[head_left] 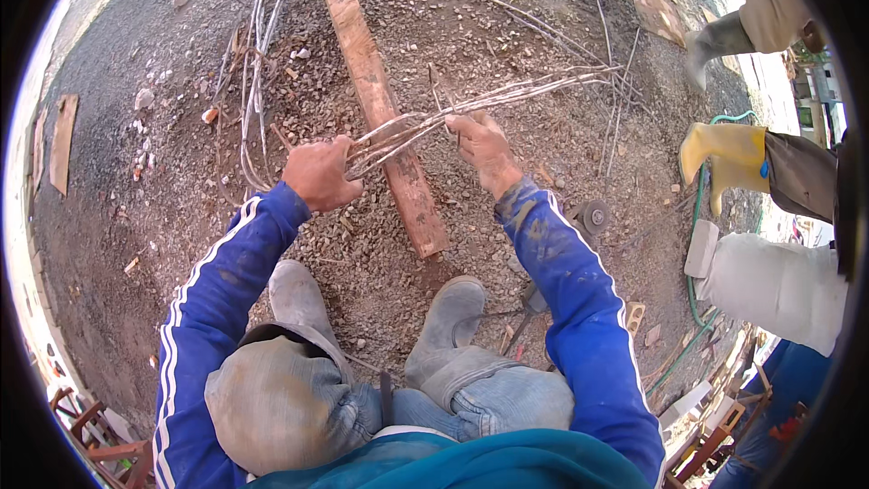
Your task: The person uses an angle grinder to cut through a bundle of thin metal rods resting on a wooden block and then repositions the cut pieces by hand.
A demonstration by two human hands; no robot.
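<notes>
A bundle of thin grey metal rods (543, 83) lies across a long wooden plank (358, 50) on the gravel. My left hand (321, 174) is closed round the near left end of this bundle, left of the plank. From behind that hand, more bent rods (253, 63) run up to the far left. A short rusty piece (281, 137) sticks out beside my left knuckles; whether it is part of the bundle I cannot tell. Right of the plank, my right hand (486, 149) is closed with its fingertips at the bundle, where a thin rod end (436, 89) points upward.
Loose rods (620, 91) lie at the bundle's far end. By my right forearm is an angle grinder (590, 215) with its disc. To the right, people stand in yellow boots (724, 158) and grey boots (715, 45), near a green hose (701, 208). A board (63, 145) lies far left.
</notes>
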